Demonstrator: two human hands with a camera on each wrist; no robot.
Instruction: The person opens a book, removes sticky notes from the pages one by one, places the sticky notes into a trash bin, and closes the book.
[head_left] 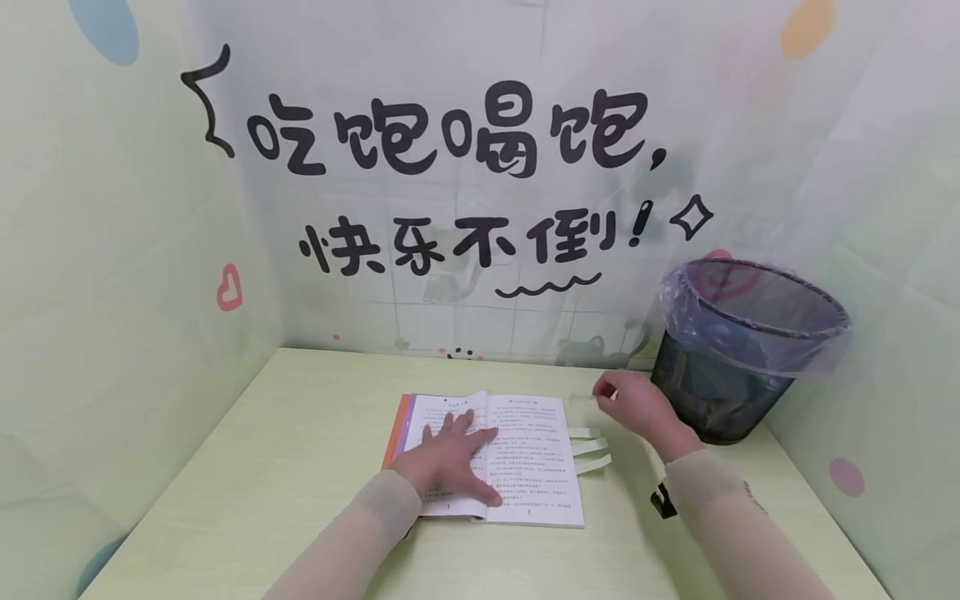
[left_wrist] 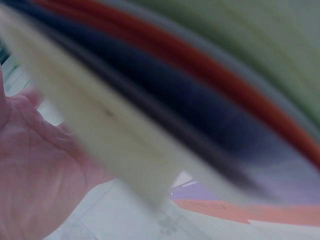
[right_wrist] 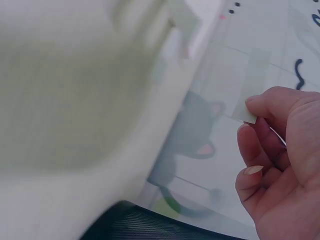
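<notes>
An open book (head_left: 528, 467) lies on the table with printed text on both pages, and an orange and purple cover edge shows at its left. My left hand (head_left: 450, 458) rests on the left page with fingers spread, its thumb reaching over the middle onto the right page. Several pale green sticky tabs (head_left: 590, 447) stick out from the book's right edge. To the right of the book's upper corner, my right hand (head_left: 633, 404) pinches another pale green sticky tab (right_wrist: 253, 80) between thumb and index finger, apart from the book. In the left wrist view the book's edges are blurred.
A black mesh wastebasket (head_left: 701, 392) with a clear purplish liner stands at the back right, close to my right hand. Fabric walls with large black lettering (head_left: 465, 133) enclose the pale table (head_left: 247, 467) at the back and sides.
</notes>
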